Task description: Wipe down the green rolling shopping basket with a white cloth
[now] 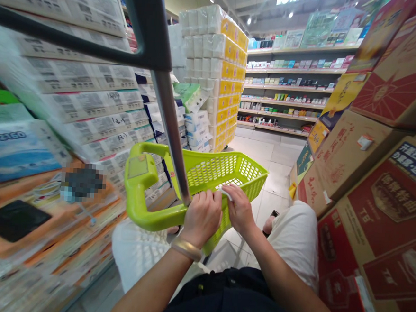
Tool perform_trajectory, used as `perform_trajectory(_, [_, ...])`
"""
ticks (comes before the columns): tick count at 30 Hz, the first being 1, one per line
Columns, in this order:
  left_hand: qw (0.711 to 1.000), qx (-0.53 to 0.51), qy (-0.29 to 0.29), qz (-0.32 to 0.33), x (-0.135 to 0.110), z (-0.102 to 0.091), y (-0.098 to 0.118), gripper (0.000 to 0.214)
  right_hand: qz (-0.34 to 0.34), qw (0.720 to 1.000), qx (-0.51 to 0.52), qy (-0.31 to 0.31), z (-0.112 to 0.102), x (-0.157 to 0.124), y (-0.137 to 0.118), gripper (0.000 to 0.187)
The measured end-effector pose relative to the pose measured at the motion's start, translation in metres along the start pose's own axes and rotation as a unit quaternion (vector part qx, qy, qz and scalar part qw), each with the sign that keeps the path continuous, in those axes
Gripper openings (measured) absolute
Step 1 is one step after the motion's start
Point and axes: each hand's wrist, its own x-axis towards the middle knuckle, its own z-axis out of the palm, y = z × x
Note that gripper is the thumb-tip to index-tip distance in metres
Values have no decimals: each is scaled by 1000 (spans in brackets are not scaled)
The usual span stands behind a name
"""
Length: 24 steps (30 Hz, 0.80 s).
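Note:
A lime-green plastic shopping basket [254, 184] with perforated sides stands between my knees. Its metal pull pole [170, 125] rises from the near side to a dark grey handle [149, 23] that crosses the upper left. My left hand [203, 216] is closed over the near rim, right beside the foot of the pole. On that same rim, my right hand [239, 208] has its fingers closed on a small white wipe [226, 190], cloth or tissue I cannot tell. The two hands almost touch.
Wrapped tissue packs [91, 86] are stacked on the left, with a dark phone [14, 219] lying on orange packs. Tall tissue bundles [230, 81] stand ahead. Cardboard cartons [343, 156] line the right side. Shelves of cosmetics [287, 88] close off the tiled aisle.

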Motion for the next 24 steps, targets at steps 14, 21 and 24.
perform_trajectory(14, [999, -24, 14, -46, -6, -4, 2, 11, 9, 1000, -8, -1, 2, -6, 0, 43])
perform_trajectory(21, [999, -33, 14, -38, -5, -3, 3, 12, 6, 1000, -21, 3, -1, -7, 7, 43])
perform_trajectory(24, [999, -24, 14, -39, -6, -3, 3, 11, 44, 998, -34, 39, -1, -8, 10, 41])
